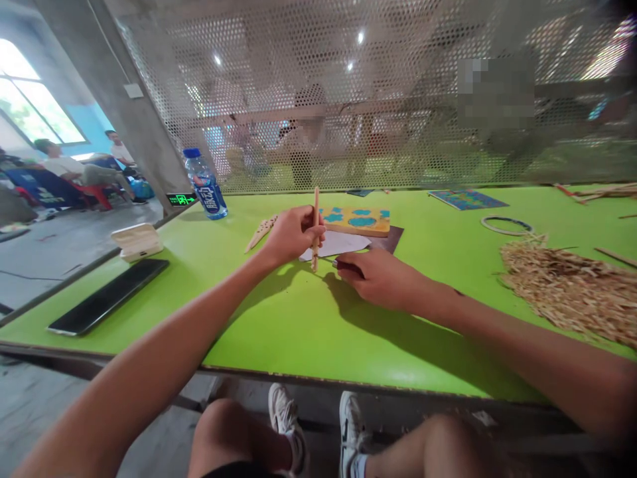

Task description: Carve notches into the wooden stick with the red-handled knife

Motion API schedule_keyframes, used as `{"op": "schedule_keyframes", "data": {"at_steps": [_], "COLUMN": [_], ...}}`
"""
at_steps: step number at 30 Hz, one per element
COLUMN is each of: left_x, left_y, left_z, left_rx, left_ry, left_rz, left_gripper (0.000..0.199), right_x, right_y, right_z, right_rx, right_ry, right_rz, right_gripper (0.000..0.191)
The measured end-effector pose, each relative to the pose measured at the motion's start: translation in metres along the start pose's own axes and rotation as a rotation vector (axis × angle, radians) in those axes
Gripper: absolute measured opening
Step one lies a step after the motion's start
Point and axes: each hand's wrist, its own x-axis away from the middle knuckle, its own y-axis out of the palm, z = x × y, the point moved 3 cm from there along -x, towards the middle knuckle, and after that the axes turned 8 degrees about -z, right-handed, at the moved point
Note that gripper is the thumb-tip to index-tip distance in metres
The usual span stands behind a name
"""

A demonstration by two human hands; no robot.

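Note:
My left hand (294,234) pinches a thin light wooden stick (315,257), which stands upright with notches near its lower end, over the green table (269,332). To the right of the stick, my right hand (375,275) is closed round a dark-handled tool (348,267) with a short metal tip pointing at the stick. Behind both hands lies a yellow block with blue patches (365,223). A white sheet (343,243) and a dark brown sheet (393,239) are beneath and in front of it.
A pointed wooden piece with dark dots (260,235) lies behind my left wrist. At left are a bottle (206,189), a white case (142,244) and a phone (109,297). Wood shavings (567,285), a ring (506,226) and a patterned sheet (468,199) lie right. People sit far left.

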Motion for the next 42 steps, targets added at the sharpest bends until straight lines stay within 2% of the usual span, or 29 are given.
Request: {"op": "schedule_keyframes", "data": {"at_steps": [5, 15, 21, 28, 34, 42], "left_x": [-0.001, -0.001, 0.0, 0.0, -0.001, -0.001], "left_y": [-0.001, -0.003, -0.004, -0.004, -0.004, -0.006], "left_z": [-0.002, -0.003, -0.004, -0.004, -0.007, -0.002], "left_rx": [0.015, 0.008, 0.02, 0.097, 0.117, 0.115], "left_ry": [-0.001, -0.008, -0.023, 0.002, 0.01, -0.01], "left_rz": [0.001, 0.011, 0.016, -0.012, 0.011, -0.013], "left_gripper": [0.011, 0.009, 0.008, 0.011, 0.011, 0.011], "right_x": [0.004, 0.008, 0.003, -0.002, -0.005, -0.006], "right_y": [-0.003, 0.008, 0.006, 0.0, 0.011, 0.009], "right_z": [-0.006, -0.015, -0.01, 0.005, 0.003, 0.013], "right_rx": [0.062, 0.11, -0.029, -0.257, -0.252, -0.325], "right_ry": [0.027, 0.104, 0.087, 0.104, 0.103, 0.151], "right_rz": [0.033, 0.005, -0.005, -0.113, -0.015, -0.161], "right_gripper": [0.021, 0.026, 0.023, 0.029, 0.021, 0.03]}}
